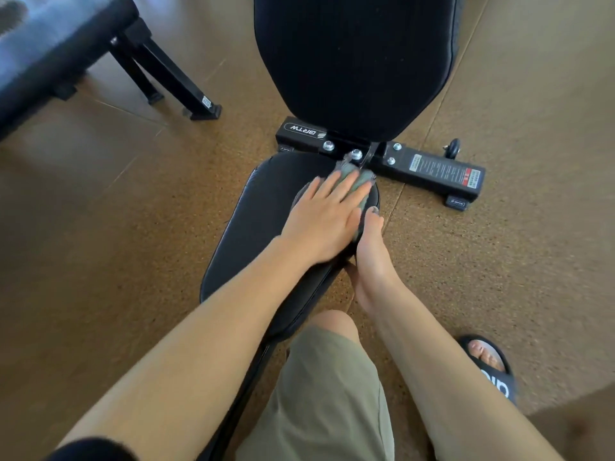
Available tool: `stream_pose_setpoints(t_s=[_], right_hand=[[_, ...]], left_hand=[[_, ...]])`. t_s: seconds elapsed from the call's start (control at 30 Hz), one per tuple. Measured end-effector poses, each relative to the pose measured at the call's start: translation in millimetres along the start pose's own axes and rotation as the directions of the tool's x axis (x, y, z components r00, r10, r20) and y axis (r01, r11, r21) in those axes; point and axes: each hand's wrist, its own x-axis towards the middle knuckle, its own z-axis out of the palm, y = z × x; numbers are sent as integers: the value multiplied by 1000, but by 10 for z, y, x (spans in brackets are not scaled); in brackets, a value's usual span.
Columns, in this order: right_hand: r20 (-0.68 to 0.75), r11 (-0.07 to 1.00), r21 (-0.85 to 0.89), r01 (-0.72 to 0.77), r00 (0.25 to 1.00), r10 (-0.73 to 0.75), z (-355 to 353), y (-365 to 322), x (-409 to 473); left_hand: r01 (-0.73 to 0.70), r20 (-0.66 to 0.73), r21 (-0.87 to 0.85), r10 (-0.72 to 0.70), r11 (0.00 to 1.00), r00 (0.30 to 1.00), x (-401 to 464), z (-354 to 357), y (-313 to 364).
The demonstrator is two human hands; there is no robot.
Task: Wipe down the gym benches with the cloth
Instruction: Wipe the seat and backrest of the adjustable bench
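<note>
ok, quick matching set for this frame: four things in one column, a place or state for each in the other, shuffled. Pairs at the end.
1. cloth
2. right hand
3. second bench
4. sandal

A. top left, apart from the wiped bench
B. grips the seat pad's right edge
C. on the floor, lower right
D. under the flat left hand

Pairs: 1-D, 2-B, 3-A, 4-C

Most of the cloth (pixel 351 186) lies hidden under the left hand (pixel 324 221), the right hand's fingers (pixel 349 271) curl out of sight beneath the bench (pixel 263 224) edge, and the far-left second bench (pixel 50 51) is blurred and cropped.
</note>
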Motion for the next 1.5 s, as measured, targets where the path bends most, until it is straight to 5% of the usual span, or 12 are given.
stream_pose_setpoints(t_s=[0.17, 0.27, 0.4, 0.6, 0.8, 0.97, 1.03, 1.1, 1.2, 1.3, 1.4, 1.5], right_hand=[[13, 999, 42, -1, 1000, 0, -29, 58, 48], [17, 999, 33, -4, 1000, 4, -8, 30, 6], [-3, 1000, 21, 9, 1000, -9, 0, 38, 23], [-66, 999, -9, -44, 997, 44, 42, -15, 55], [-92, 995, -56, -84, 993, 79, 51, -163, -124], [-59, 962, -239, -129, 991, 118, -160, -585, -312], [-77, 987, -158, -34, 997, 22, -305, -970, -347], [-87, 961, -193, 198, 972, -218, -367, -1402, -350], [-52, 885, -274, 377, 913, -405, -250, -1960, -387], [37, 887, -293, 356, 931, -362, -147, -2266, -420], [88, 809, -430, 400, 911, -404, -184, -2377, -468], [80, 766, -493, 412, 898, -432, -294, -2456, -472]], left_hand=[[-98, -26, -21, 98, 995, 995, 250, -25, -327], [156, -79, -117, -166, 981, 983, 262, -111, -795], [466, 80, -351, -470, 812, 879, 141, -148, -1159], [578, 73, -488, -629, 654, 774, -457, -86, -961], [652, 39, -416, -703, 634, 710, -1017, -79, -696], [748, 6, -465, -843, 474, 538, -1130, -261, -668], [671, -58, -626, -882, 398, 468, -1057, -439, -652], [418, -65, -872, -906, 256, 419, -835, -776, -547], [-40, 89, -991, -835, -131, 542, -329, -1392, -223], [-276, 50, -920, -782, -278, 621, 193, -1884, 46], [-361, -14, -896, -795, -259, 606, 553, -2204, 284], [-445, -194, -895, -860, -43, 472, 843, -2398, 562]])
